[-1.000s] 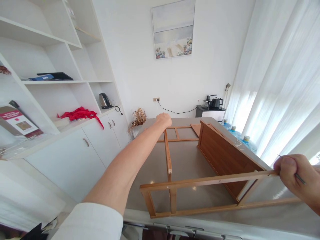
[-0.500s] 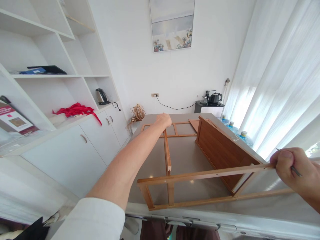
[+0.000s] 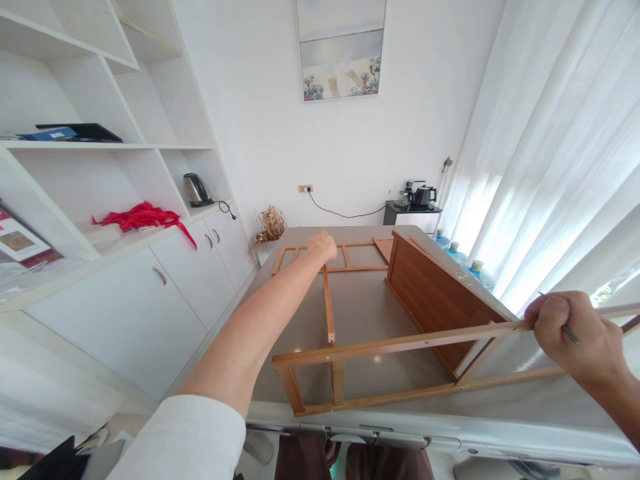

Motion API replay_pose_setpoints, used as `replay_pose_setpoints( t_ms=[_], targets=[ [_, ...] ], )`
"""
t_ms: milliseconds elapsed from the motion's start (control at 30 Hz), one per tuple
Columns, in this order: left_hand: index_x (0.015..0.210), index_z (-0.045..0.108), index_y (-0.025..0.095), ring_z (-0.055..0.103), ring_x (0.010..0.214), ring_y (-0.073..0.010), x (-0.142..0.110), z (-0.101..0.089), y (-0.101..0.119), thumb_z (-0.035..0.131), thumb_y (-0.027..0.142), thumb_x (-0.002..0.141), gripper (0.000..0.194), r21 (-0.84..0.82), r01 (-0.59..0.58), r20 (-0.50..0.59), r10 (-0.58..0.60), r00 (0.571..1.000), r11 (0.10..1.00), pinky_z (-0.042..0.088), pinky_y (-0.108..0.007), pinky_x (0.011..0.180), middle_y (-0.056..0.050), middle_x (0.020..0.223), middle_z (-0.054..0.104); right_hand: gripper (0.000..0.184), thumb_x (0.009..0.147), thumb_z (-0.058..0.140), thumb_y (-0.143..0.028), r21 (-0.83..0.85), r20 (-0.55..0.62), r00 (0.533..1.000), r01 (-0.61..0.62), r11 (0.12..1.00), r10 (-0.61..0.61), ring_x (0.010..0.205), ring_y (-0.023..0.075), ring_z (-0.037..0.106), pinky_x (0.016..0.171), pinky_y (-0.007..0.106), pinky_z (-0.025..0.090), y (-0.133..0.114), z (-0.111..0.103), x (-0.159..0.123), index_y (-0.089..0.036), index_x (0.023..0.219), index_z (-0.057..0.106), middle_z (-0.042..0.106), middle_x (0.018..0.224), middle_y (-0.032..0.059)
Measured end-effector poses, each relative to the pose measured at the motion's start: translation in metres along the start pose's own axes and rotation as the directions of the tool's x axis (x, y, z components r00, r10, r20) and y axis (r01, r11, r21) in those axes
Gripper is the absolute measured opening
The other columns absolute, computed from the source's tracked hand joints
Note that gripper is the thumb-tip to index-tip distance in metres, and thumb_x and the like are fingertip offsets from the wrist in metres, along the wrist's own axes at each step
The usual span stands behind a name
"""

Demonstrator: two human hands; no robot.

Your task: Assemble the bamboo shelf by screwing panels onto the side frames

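Observation:
My left hand (image 3: pixel 321 245) reaches across and is closed around the far end of a narrow wooden bar (image 3: pixel 329 303). The bar's near end meets, or nearly meets, the upper rail of a ladder-like wooden side frame (image 3: pixel 400 345). That frame stands on its long edge along the near side of the table. At the right, my right hand (image 3: pixel 567 320) is closed on the frame's upper rail, with a thin metal rod (image 3: pixel 571 335) also held in its fingers. Between the hands, a brown wooden panel (image 3: pixel 445 297) stands upright against the frame.
A second wooden frame (image 3: pixel 350 269) lies at the far side of the grey table (image 3: pixel 370 300). White shelving (image 3: pixel 95 147) runs along the left, with a kettle (image 3: pixel 197 190). Large water bottles (image 3: pixel 473 272) stand by the curtain (image 3: pixel 540 167). A coffee maker (image 3: pixel 417 195) sits beyond the table.
The view has shifted slightly to the right, so the scene sits a little further left. Both hands keep their holds on the bar and the frame.

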State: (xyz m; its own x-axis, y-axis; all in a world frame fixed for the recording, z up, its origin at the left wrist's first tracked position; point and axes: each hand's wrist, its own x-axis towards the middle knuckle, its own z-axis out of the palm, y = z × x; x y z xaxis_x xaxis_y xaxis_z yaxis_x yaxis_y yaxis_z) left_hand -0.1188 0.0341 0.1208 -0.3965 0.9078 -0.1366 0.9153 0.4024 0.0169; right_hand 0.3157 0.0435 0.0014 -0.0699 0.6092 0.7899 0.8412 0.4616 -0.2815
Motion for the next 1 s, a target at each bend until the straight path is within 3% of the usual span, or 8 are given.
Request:
replay_pose_setpoints(
  t_ms=[133, 367, 667, 867, 1000],
  targets=[
    [0.129, 0.06, 0.016, 0.066, 0.108, -0.0234, -0.011, -0.002, -0.004, 0.064, 0.037, 0.098, 0.037, -0.002, 0.065, 0.151, -0.064, 0.986, 0.998, 0.059, -0.044, 0.091, -0.01, 0.127, 0.064, 0.02, 0.094, 0.045, -0.024, -0.019, -0.018, 1.0, -0.001, 1.0, 0.001, 0.067, 0.02, 0.061, 0.065, 0.034, 0.045, -0.003, 0.001, 0.0, -0.022, 0.078, 0.058, 0.068, 0.086, 0.006],
    [0.128, 0.061, 0.016, 0.066, 0.108, -0.0234, -0.032, 0.001, -0.021, 0.064, 0.037, 0.098, 0.036, -0.015, 0.015, 0.337, -0.009, 0.942, 1.0, 0.059, -0.044, 0.091, -0.01, 0.127, 0.064, 0.019, 0.094, 0.044, -0.021, -0.052, -0.064, 0.998, -0.015, 0.999, 0.011, 0.067, 0.0204, 0.061, 0.066, 0.032, 0.043, -0.003, 0.003, 0.0, -0.021, 0.079, 0.056, 0.068, 0.078, 0.0056],
    [0.127, 0.062, 0.018, 0.066, 0.11, -0.0236, -0.035, -0.001, -0.017, 0.063, 0.037, 0.099, 0.034, -0.017, 0.085, 0.404, -0.071, 0.912, 0.996, 0.058, -0.044, 0.093, -0.01, 0.13, 0.063, 0.029, 0.092, 0.044, -0.019, -0.083, -0.135, 0.989, 0.049, 0.995, -0.06, 0.067, 0.0191, 0.061, 0.062, 0.033, 0.041, -0.015, -0.003, 0.002, -0.02, 0.068, 0.06, 0.067, 0.081, 0.0058],
    [0.127, 0.062, 0.017, 0.066, 0.11, -0.0238, -0.041, 0.0, -0.008, 0.063, 0.037, 0.099, 0.034, -0.05, 0.074, 0.443, -0.045, 0.896, 0.996, 0.058, -0.044, 0.093, -0.01, 0.129, 0.064, 0.023, 0.095, 0.042, -0.021, -0.105, -0.17, 0.983, 0.045, 0.993, -0.063, 0.061, 0.0199, 0.058, 0.058, 0.032, 0.044, -0.024, -0.005, 0.002, -0.021, 0.079, 0.058, 0.065, 0.071, 0.0043],
    [0.127, 0.061, 0.017, 0.066, 0.108, -0.0233, -0.052, 0.001, -0.009, 0.064, 0.037, 0.099, 0.035, -0.093, 0.049, 0.437, -0.004, 0.9, 0.994, 0.059, -0.044, 0.091, -0.01, 0.127, 0.064, 0.03, 0.094, 0.043, -0.02, -0.09, -0.136, 0.99, 0.011, 0.996, -0.023, 0.075, 0.0247, 0.065, 0.063, 0.036, 0.043, -0.014, 0.0, 0.002, -0.021, 0.07, 0.061, 0.068, 0.083, 0.0067]
  ],
)
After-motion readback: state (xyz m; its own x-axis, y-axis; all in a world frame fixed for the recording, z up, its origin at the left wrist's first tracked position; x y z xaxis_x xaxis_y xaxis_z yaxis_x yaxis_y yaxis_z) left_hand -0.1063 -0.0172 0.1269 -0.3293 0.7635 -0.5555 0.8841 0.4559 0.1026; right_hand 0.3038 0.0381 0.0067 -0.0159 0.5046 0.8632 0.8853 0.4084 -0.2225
